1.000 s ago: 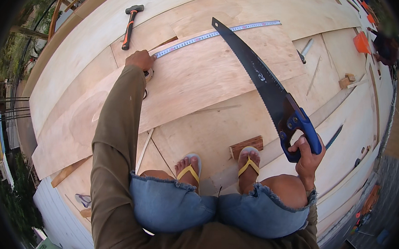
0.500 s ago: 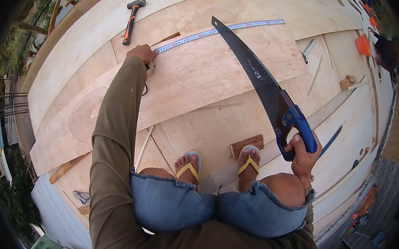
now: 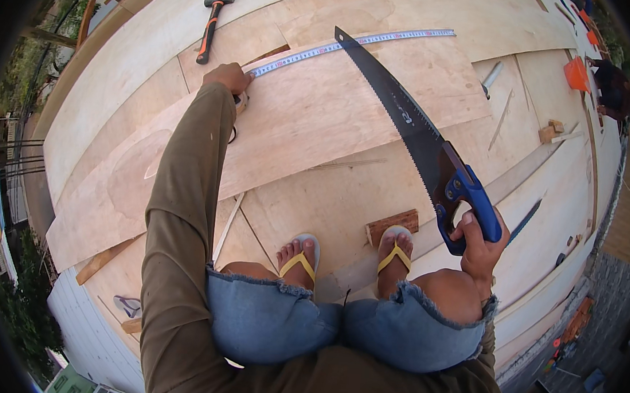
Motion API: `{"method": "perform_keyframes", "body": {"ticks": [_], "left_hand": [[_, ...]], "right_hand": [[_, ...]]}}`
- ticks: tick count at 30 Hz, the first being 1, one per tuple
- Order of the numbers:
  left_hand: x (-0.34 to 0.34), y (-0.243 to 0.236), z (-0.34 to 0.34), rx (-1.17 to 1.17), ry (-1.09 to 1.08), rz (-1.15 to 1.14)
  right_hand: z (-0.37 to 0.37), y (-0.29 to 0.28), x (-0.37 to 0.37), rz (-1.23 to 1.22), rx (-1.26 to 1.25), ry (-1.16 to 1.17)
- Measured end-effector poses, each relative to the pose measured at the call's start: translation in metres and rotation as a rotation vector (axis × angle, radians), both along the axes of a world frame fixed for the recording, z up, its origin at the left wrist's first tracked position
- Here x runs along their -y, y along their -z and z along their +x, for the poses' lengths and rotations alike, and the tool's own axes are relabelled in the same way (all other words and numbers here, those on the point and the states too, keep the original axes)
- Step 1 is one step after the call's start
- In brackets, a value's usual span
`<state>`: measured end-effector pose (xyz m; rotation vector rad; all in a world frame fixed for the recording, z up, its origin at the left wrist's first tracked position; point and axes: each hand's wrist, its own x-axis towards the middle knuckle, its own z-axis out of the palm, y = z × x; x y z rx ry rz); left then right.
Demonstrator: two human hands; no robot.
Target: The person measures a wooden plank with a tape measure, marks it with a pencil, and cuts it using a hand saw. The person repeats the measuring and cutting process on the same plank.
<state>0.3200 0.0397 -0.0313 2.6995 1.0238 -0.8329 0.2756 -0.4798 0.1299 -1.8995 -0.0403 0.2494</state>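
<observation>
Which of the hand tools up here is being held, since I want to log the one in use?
The handsaw with the blue handle, gripped in the right hand. The hammer lies untouched on the plywood; the left hand rests at the tape measure.

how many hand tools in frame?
3. Hammer lying top left on the plywood; tape measure stretched from the left hand; handsaw in the right hand. Small items far right unclear.

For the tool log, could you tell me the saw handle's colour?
Blue with black, on the handsaw in the right hand; head view.
</observation>
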Motion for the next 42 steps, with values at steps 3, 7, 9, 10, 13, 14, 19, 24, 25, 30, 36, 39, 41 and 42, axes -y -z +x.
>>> {"method": "perform_keyframes", "body": {"ticks": [3,7,9,10,13,14,19,24,25,30,36,39,41,42], "left_hand": [[0.000,-0.001,0.000,-0.017,0.001,-0.019],[0.000,-0.001,0.000,-0.020,0.010,-0.020],[0.000,-0.001,0.000,-0.029,0.023,-0.022],[0.000,-0.001,0.000,-0.028,0.016,-0.021],[0.000,0.001,0.000,-0.020,0.010,-0.018],[-0.001,0.002,0.000,-0.019,0.013,-0.016],[-0.002,0.004,0.000,-0.035,0.018,-0.038],[0.003,0.003,-0.003,-0.061,0.027,-0.086],[0.004,0.004,-0.005,-0.063,0.033,-0.099],[0.008,0.003,-0.016,-0.017,0.081,-0.167],[0.022,0.002,-0.022,-0.032,0.067,-0.112],[0.027,-0.004,-0.026,-0.014,0.052,-0.091],[0.029,-0.006,-0.025,-0.035,0.053,-0.120],[0.029,-0.008,-0.025,-0.026,0.044,-0.121]], "right_hand": [[-0.002,-0.001,-0.003,0.013,-0.012,0.010],[-0.003,-0.005,-0.007,-0.001,-0.041,-0.032],[-0.003,-0.009,-0.009,0.011,-0.056,-0.037],[-0.003,-0.013,-0.011,0.004,-0.063,-0.070],[0.000,-0.027,-0.017,-0.021,-0.082,-0.145],[0.001,-0.033,-0.020,-0.028,-0.090,-0.159],[0.007,-0.062,-0.036,-0.098,-0.095,-0.234],[0.004,-0.073,-0.051,-0.094,-0.109,-0.220],[0.003,-0.073,-0.052,-0.081,-0.109,-0.205],[0.000,-0.075,-0.055,-0.060,-0.120,-0.178],[-0.004,-0.073,-0.058,-0.077,-0.098,-0.191],[-0.002,-0.068,-0.059,-0.065,-0.098,-0.137],[-0.001,-0.064,-0.059,-0.066,-0.066,-0.174],[0.000,-0.063,-0.058,-0.065,-0.060,-0.174]]}}
